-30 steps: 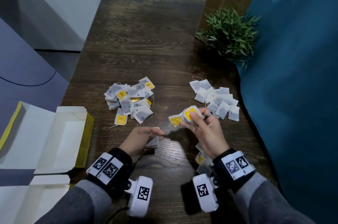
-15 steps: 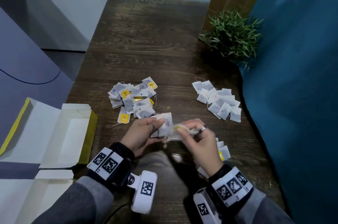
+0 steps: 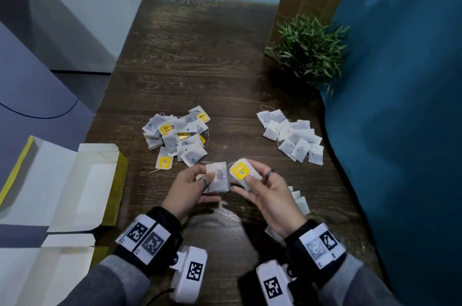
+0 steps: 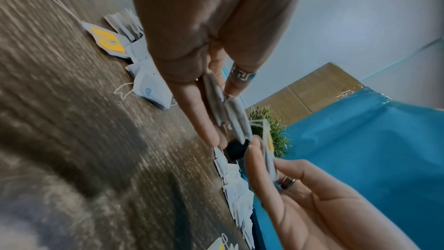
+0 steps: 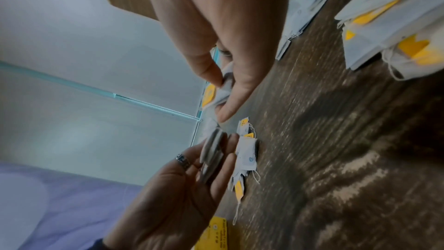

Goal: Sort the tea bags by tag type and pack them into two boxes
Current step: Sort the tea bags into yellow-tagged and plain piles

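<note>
Presently a plain tea bag (image 3: 218, 177) is pinched between the thumb and fingers of the left hand (image 3: 190, 187), while a tea bag with a yellow tag (image 3: 240, 171) is held in the curled fingers of the right hand (image 3: 268, 195); the two bags are almost touching above the surface (image 3: 200, 56). Beyond the left hand a mixed pile (image 3: 177, 137) is found, with yellow tags among plain bags, and beyond the right hand a pile of plain bags (image 3: 293, 137) is laid out. A few more bags (image 3: 300, 202) are seen just to the outer side of the right wrist. Well out to the left an open box (image 3: 75, 180) is waiting, with a second box (image 3: 50, 268) nearer the body.

The strings could be tangled, since the two bags are held so close, and one bag might be dragged along when the hands are parted. A bag could also be dropped on the wrong pile, because the tags are small and easily hidden by fingers.
</note>
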A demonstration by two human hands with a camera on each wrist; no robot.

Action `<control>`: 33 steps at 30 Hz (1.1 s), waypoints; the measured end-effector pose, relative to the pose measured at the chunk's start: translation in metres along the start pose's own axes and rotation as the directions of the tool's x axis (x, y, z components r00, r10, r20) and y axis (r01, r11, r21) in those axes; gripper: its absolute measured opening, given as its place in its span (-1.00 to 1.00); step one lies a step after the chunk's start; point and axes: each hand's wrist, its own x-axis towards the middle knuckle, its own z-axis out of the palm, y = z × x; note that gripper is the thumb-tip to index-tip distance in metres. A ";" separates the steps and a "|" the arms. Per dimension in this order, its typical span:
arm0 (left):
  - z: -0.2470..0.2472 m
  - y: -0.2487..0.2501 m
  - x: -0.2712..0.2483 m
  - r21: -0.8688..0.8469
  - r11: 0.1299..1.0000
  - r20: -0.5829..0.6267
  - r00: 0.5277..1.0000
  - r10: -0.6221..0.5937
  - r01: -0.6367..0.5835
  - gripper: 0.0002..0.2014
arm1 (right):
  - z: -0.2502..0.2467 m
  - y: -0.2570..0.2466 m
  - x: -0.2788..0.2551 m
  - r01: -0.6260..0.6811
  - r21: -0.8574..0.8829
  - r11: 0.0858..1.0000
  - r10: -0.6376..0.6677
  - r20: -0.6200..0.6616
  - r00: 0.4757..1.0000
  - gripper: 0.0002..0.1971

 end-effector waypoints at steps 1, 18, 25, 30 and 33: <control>0.000 -0.001 -0.001 0.002 1.000 0.001 1.000 0.011 -0.011 -0.88 | 0.000 0.002 -0.001 0.088 -0.111 0.990 -0.089 -0.008 0.996 -0.72; -0.003 -0.005 -0.009 -0.077 0.995 -0.042 0.998 0.056 -0.059 -0.89 | 0.008 0.010 -0.013 0.616 -0.600 0.510 -0.627 0.230 0.744 -0.79; -0.003 -0.005 -0.013 -0.080 0.993 -0.017 0.996 0.085 -0.086 -0.80 | 0.022 0.006 -0.004 0.104 -0.228 0.968 -0.093 0.058 0.994 -0.91; -0.002 -0.001 -0.022 -0.154 0.985 0.084 0.992 0.094 -0.080 -0.60 | 0.033 0.019 0.000 0.050 -0.294 0.955 -0.060 -0.023 0.998 -0.88; -0.004 -0.004 -0.025 -0.071 0.988 0.056 0.988 0.144 -0.140 -0.63 | 0.036 0.023 0.002 0.149 -0.451 0.880 -0.177 -0.020 0.984 -0.91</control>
